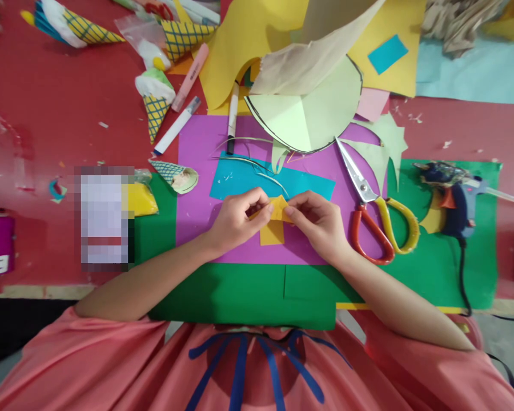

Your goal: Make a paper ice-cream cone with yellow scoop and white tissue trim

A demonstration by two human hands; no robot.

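Note:
Between my two hands is a small piece of folded orange paper [278, 209], pinched at both ends. My left hand [242, 214] grips its left end with thumb and fingertips. On the right end, my right hand [317, 220] pinches in the same way. Another orange paper piece [272, 236] shows just below, lying over the purple sheet [201, 228]. A blue paper rectangle [312, 187] with thin paper strips on it lies just beyond my fingers. Scissors [368, 200] with one red and one yellow handle rest partly open right of my right hand.
A glue gun [461, 208] lies at right on the green sheet [484, 274], its cord running down. Decorated paper cones [156, 105] and markers [177, 125] lie at the upper left. A pale green paper disc [300, 117] and paper scraps [389, 140] lie beyond my hands.

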